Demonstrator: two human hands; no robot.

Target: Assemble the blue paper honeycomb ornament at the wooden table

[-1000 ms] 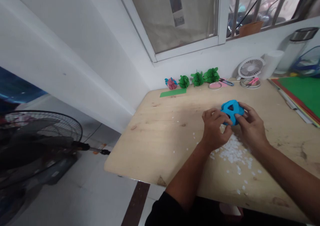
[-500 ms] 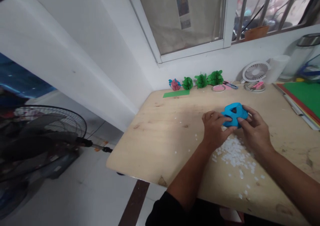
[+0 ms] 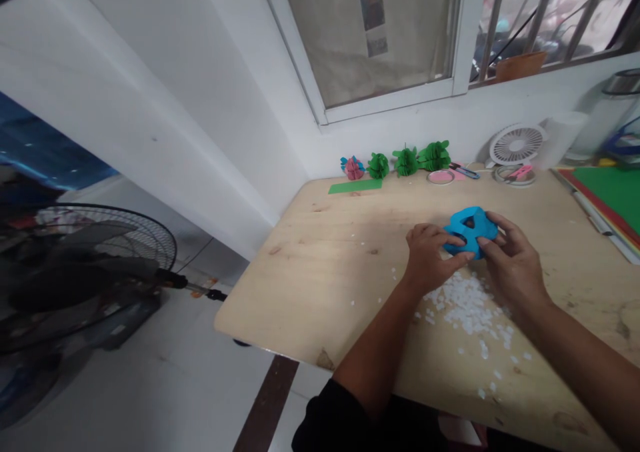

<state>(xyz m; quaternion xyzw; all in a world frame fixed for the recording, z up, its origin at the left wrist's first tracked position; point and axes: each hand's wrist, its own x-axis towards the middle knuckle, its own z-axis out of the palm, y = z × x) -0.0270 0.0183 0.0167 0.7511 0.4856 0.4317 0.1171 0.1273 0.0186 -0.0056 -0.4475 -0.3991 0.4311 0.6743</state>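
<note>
A blue paper piece with cut-out openings (image 3: pixel 473 242), curved like a small cage, is held between both hands above the table. My left hand (image 3: pixel 431 255) grips its left side, with the fingers closed on the edge and a fingertip at one opening. On the right, my right hand (image 3: pixel 514 259) holds it with the thumb in front and the fingers behind, partly hidden. Below the hands lies a spread pile of small white paper bits (image 3: pixel 467 305).
Along the wall stand several green paper figures (image 3: pixel 406 162), a pink and blue one (image 3: pixel 353 167) and a small white fan (image 3: pixel 519 144). A green strip (image 3: pixel 355 186) lies before them. Coloured sheets (image 3: pixel 607 192) rest at the right; a floor fan (image 3: pixel 90 265) stands left.
The view has shifted slightly. The blue paper piece has turned a little, so the opening by my left fingers shows more. Both hands keep their hold.
</note>
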